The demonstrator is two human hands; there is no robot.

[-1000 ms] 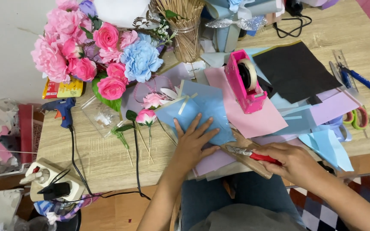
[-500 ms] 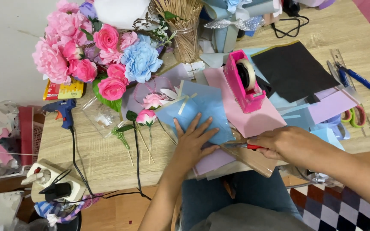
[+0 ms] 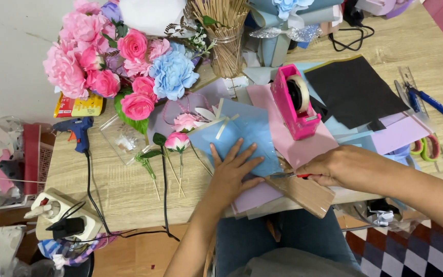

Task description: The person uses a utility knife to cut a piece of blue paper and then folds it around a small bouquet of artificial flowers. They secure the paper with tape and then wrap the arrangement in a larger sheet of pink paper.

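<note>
While the left hand [image 3: 233, 172] lay spread flat on the blue paper sheet [image 3: 247, 137], the right hand [image 3: 334, 166] gripped a red-handled cutter [image 3: 290, 175] closed-fisted beside it on the bench [image 3: 124, 190].

A bouquet of pink and blue paper flowers [image 3: 124, 66] fills the upper left of the frame. A pink tape dispenser [image 3: 294, 102] stands mid-bench, black paper [image 3: 355, 90] right of it, a blue glue gun [image 3: 78, 131] at left.
</note>
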